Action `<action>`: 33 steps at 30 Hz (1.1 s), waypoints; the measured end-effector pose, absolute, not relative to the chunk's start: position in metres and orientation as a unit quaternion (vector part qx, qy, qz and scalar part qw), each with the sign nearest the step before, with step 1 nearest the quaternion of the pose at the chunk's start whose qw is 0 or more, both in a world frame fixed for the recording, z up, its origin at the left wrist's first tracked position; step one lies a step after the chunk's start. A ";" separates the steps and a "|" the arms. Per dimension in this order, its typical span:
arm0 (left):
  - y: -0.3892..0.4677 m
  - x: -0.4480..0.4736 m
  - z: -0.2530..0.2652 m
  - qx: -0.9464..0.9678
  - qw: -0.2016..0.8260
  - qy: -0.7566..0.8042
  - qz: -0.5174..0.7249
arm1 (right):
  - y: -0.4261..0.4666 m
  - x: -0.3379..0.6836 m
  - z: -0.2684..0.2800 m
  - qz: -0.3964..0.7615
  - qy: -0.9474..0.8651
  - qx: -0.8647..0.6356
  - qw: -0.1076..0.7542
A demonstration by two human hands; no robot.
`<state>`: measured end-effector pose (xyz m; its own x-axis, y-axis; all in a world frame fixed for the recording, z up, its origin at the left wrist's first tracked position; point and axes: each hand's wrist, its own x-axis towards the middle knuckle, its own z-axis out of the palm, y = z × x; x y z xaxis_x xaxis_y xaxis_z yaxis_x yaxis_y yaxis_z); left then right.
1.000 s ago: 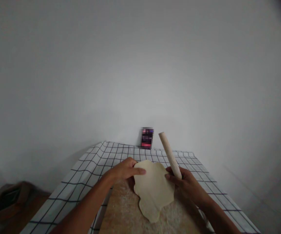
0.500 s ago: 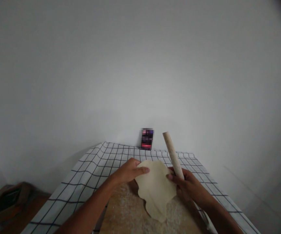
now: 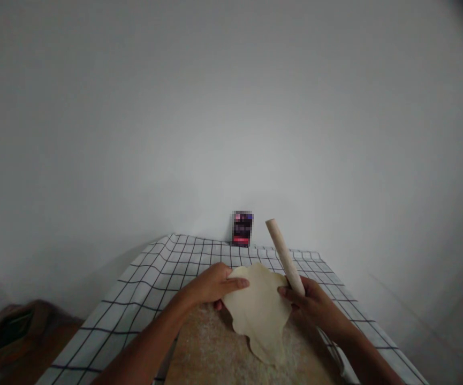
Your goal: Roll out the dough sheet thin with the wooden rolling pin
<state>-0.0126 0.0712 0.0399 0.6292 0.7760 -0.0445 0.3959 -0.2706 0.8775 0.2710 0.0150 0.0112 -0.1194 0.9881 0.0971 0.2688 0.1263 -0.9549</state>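
A thin, pale sheet of dough point(image 3: 261, 315) with a wavy edge hangs between my two hands over a floury wooden board point(image 3: 211, 353). My left hand point(image 3: 225, 285) pinches its upper left edge, thumb on top and the other fingers beneath. At the right edge, my right hand point(image 3: 305, 299) grips the dough between thumb and fingers. That same hand also holds a wooden rolling pin point(image 3: 283, 254), which slants up and to the left. The pin's lower end is hidden in the hand.
A white cloth with black checks point(image 3: 143, 278) covers the table under the board. At the back, a dark blurred-out object point(image 3: 242, 229) leans against the pale wall point(image 3: 231, 107). Low on the left stands a box-like object point(image 3: 22, 326), too dim to make out.
The dough has shifted slightly and its lower tip has swung to the right. My left hand has moved a little to the right. The rolling pin tilts slightly further left.
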 end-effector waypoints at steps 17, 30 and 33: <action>0.074 -0.009 0.034 0.826 0.397 0.316 0.246 | 0.014 0.278 0.011 0.384 -0.583 -0.529 0.483; 0.052 0.025 0.021 0.718 0.543 0.352 0.258 | -0.002 0.253 0.023 0.473 -0.604 -0.507 0.392; 0.057 0.024 0.023 0.638 0.576 0.376 0.345 | -0.001 0.259 0.027 0.500 -0.604 -0.491 0.379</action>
